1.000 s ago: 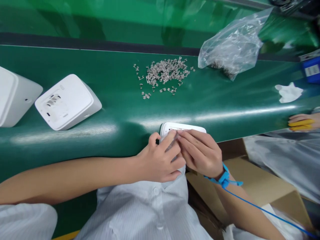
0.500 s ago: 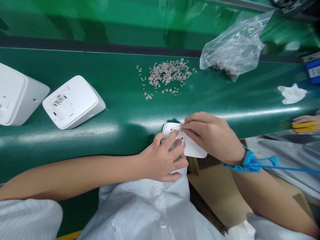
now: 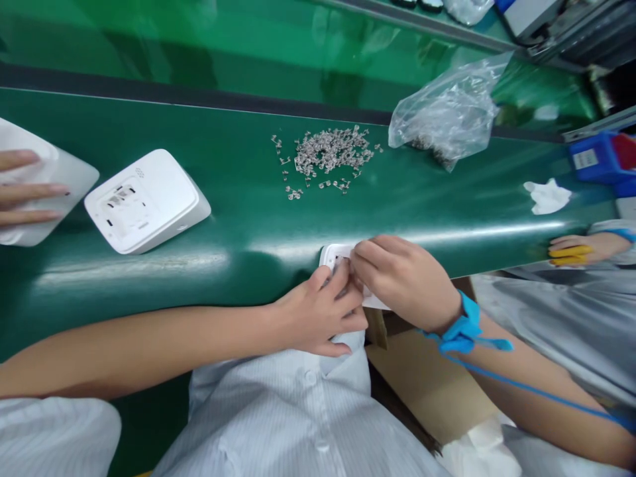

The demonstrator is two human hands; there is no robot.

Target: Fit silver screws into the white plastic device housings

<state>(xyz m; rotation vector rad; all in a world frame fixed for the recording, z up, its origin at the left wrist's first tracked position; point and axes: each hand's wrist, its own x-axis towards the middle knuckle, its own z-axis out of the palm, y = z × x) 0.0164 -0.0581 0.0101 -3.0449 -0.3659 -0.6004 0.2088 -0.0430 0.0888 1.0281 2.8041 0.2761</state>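
Note:
A small white plastic housing point(image 3: 332, 252) sits at the front edge of the green bench, mostly hidden under both hands. My left hand point(image 3: 325, 311) grips it from the left, with the index finger pressed into its recessed face and the other fingers bent over it. From the right, my right hand point(image 3: 405, 278) has thumb and fingers pinched together over the same face. Whatever is between those fingertips is hidden. A blue band with a cord circles my right wrist. Farther back lies a pile of small metal contact pieces point(image 3: 332, 152).
A white device point(image 3: 149, 205) lies at left, beside another one point(image 3: 64, 179) under another person's hand point(image 3: 27, 189). At the back right are a clear plastic bag point(image 3: 447, 109), a white scrap point(image 3: 547, 197) and a blue bin point(image 3: 593, 159). A co-worker's hand point(image 3: 591, 248) wears yellow finger covers.
My right hand has shifted left over the housing, closer to my left fingers, covering more of it. Another person's hand has come onto the far-left device. The view has turned slightly right.

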